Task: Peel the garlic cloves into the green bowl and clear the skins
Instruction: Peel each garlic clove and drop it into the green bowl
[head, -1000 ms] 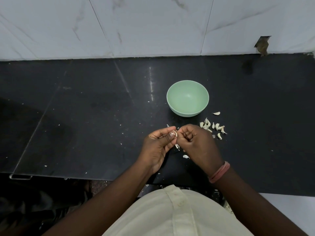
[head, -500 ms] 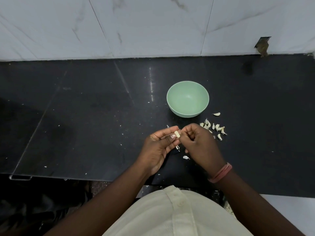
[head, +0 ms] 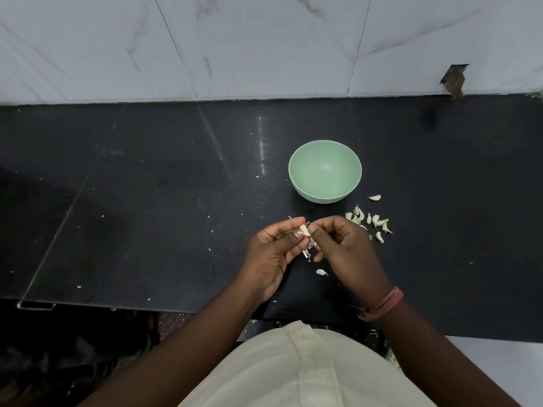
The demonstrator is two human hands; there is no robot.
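grip: the left hand point(head: 271, 251) pinches a garlic clove point(head: 304, 230) between thumb and fingertips, just above the counter. the right hand point(head: 343, 245) has its fingers curled right beside the clove and seems to pick at its skin, but i cannot tell for sure what it holds.
clove: small, light and hard, with a thin dry skin that tears and sticks. it looks half bare and may be slippery, so it is best held by its sides while the skin is pulled from the tip.
skins: little white bits point(head: 321, 272) lie under and just below the hands. they are very light and could blow or slide away.
bowl: the green bowl point(head: 324, 171) stands just past the hands. no clove shows inside it.
other cloves: a small heap of cloves point(head: 370, 221) lies to the right of the hands, near the bowl, and one clove point(head: 375, 197) lies apart, close to the bowl's side.
counter: the black counter point(head: 147, 201) has white specks on it.
in the way: nothing stands between the hands and the bowl.
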